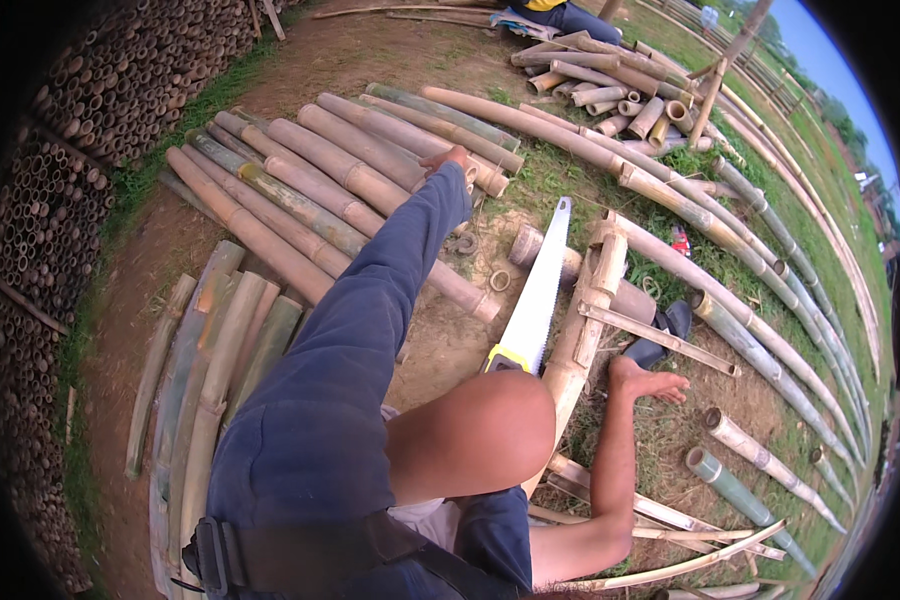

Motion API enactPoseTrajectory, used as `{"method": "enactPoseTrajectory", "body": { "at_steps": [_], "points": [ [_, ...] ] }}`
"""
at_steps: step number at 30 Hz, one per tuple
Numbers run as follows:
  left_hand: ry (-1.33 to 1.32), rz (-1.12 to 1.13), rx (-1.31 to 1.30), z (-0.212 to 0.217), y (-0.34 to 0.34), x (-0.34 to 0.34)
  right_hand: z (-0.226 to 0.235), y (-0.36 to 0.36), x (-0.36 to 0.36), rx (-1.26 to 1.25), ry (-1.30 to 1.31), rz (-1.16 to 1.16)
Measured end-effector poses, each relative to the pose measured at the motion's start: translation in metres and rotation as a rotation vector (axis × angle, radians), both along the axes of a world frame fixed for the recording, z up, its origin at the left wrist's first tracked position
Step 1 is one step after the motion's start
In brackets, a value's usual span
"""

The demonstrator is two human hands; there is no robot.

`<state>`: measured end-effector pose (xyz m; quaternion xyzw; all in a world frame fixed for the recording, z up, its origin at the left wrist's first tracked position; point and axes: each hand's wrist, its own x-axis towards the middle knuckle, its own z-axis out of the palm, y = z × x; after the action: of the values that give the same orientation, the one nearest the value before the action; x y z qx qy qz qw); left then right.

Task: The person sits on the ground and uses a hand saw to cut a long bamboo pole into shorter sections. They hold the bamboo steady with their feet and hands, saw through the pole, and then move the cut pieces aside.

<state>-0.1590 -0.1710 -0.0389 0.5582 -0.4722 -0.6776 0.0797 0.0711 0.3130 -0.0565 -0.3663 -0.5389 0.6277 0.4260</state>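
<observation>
My right hand (650, 382) is held out with its fingers apart and nothing in them, just right of a thin split bamboo strip (670, 342). A bent bare limb (470, 432) fills the middle; I cannot tell whether it is an arm or a knee. My left hand does not show clearly. A handsaw (537, 290) with a white blade and a yellow and black grip points away from me, its grip partly behind that limb. Beside it a thick bamboo pole (588, 320) slants upward. A dark blue clothed limb (370, 290), apparently my leg, reaches to the bamboo poles (340, 160).
Cut green bamboo lengths (210, 370) lie at the left. Long poles (730, 280) curve along the right, and short pieces (610, 85) are heaped at the far side. Stacked tubes (140, 80) rise far left. Black footwear (673, 320) lies near my right hand. Another person (570, 18) sits far off.
</observation>
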Motion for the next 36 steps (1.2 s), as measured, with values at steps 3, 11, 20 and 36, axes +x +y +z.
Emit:
{"method": "enactPoseTrajectory", "body": {
  "at_steps": [3, 11, 20, 36],
  "points": [
    [0.233, -0.193, -0.104, -0.006, 0.005, 0.01, -0.001, 0.009, -0.004, 0.022, -0.041, 0.012],
    [0.385, -1.287, -0.571, -0.032, 0.009, 0.135, -0.087, -0.048, 0.084, 1.183, -0.533, 0.64],
    [0.14, -1.814, -1.494, -0.024, -0.054, 0.229, 0.008, -0.11, 0.191, 0.685, -0.218, 1.15],
    [0.644, -1.878, -1.53, 0.021, 0.034, 0.204, 0.12, 0.125, 0.398, 0.492, -0.454, 0.155]
  ]
}}
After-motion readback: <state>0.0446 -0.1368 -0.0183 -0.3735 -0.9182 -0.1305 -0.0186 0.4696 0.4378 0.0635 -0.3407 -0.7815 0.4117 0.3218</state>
